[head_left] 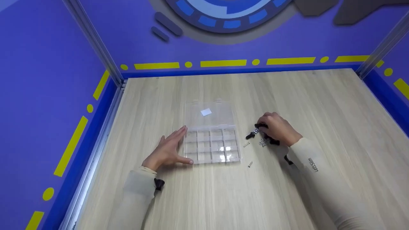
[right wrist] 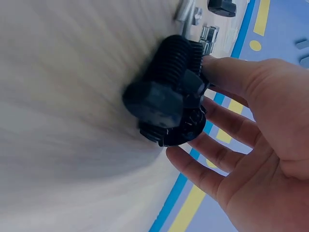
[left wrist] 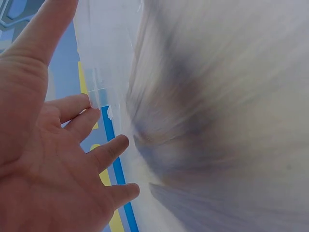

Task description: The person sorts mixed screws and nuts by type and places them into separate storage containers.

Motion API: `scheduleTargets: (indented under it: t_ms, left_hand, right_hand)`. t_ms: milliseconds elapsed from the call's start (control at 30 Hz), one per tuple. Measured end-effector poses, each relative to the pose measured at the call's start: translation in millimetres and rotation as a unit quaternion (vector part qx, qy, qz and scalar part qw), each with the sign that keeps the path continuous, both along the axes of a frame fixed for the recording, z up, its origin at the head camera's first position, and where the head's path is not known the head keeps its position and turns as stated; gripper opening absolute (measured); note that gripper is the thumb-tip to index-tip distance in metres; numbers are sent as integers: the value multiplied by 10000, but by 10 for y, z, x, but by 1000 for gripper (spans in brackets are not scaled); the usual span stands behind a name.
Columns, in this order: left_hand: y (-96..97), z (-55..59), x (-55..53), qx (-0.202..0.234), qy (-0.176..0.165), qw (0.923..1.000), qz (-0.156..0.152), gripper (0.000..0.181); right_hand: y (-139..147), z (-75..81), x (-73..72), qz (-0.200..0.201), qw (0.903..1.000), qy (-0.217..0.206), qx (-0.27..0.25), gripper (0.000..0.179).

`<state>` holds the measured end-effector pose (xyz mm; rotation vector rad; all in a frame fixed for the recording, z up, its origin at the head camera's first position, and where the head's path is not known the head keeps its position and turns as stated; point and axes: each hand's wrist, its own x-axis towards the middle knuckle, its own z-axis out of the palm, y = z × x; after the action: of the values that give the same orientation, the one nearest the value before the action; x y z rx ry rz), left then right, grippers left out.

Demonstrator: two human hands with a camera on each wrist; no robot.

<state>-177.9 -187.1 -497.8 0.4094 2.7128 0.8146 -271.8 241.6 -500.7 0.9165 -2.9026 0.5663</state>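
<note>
An open clear plastic compartment box (head_left: 209, 145) lies on the table with its lid (head_left: 220, 111) folded back. My left hand (head_left: 169, 148) spreads along the box's left side, thumb at its front corner and fingertips by the left edge. To the right of the box, my right hand (head_left: 276, 126) reaches down into a small pile of black bolts (right wrist: 154, 104) and silver screws (head_left: 263, 142). Its thumb and fingers lie around the black bolts in the right wrist view. Whether they pinch one is hidden by the pile.
Two loose silver screws, a rear one (head_left: 246, 144) and a front one (head_left: 250, 164), lie between the box and the pile. A white paper slip (head_left: 206, 112) shows at the lid. Blue panels (head_left: 223, 48) wall the wooden table (head_left: 204, 198) at the back and sides.
</note>
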Motion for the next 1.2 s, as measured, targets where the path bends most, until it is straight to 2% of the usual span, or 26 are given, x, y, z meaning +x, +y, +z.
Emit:
scheduleTargets:
  t_ms: [133,500,700,900,1200]
  left_hand:
    - [-3,4,3,50,-29,10000,18,132]
    - [30,40,23,-30,-151,9997,165,135]
    - [46,40,34,-47,-327,9988,351,133]
    - [51,33,38,-3,-402,9985,368,132]
    - [40,45,51,30,-379,9983,434,131]
  right_hand:
    - [-9,-19,-3,-88,10000,36,-12,12]
    - [3,-53,-1,-27,9998,33,-192,8]
    - [20,-36,13,9,9994,93,-343,7]
    - [13,-21,13,-128,9996,20,-266,6]
    - [-2,-22,-5,-302,9983,374,-329,10]
